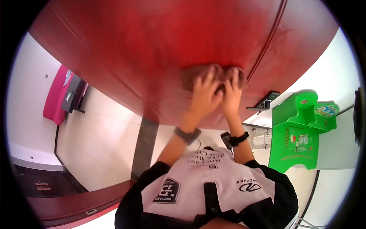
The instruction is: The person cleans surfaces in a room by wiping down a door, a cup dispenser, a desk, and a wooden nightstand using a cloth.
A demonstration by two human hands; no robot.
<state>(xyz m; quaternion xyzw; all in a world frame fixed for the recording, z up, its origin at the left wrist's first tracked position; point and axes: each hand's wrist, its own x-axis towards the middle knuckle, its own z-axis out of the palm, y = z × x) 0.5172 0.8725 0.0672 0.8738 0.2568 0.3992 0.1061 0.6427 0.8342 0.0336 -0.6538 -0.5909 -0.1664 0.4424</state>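
Note:
A brown cloth (190, 78) lies bunched against the red door (152, 45), just left of the black door handle (263, 102). My left hand (206, 93) holds the left part of the cloth against the door panel, its fingers pointing up over it. Close beside it, my right hand (231, 93) has hold of the right part, fingers bent onto the fabric. The two thumbs are near each other between the hands. Slight motion blur softens the fingertips, and the palms are hidden. A dark band is on each wrist.
A green child's desk (293, 143) with shelves stands to the right, beyond the handle. On the left are a magenta sofa (57, 95) and a dark table (74, 93). A red door frame (80, 204) with a metal strike plate runs along the lower left.

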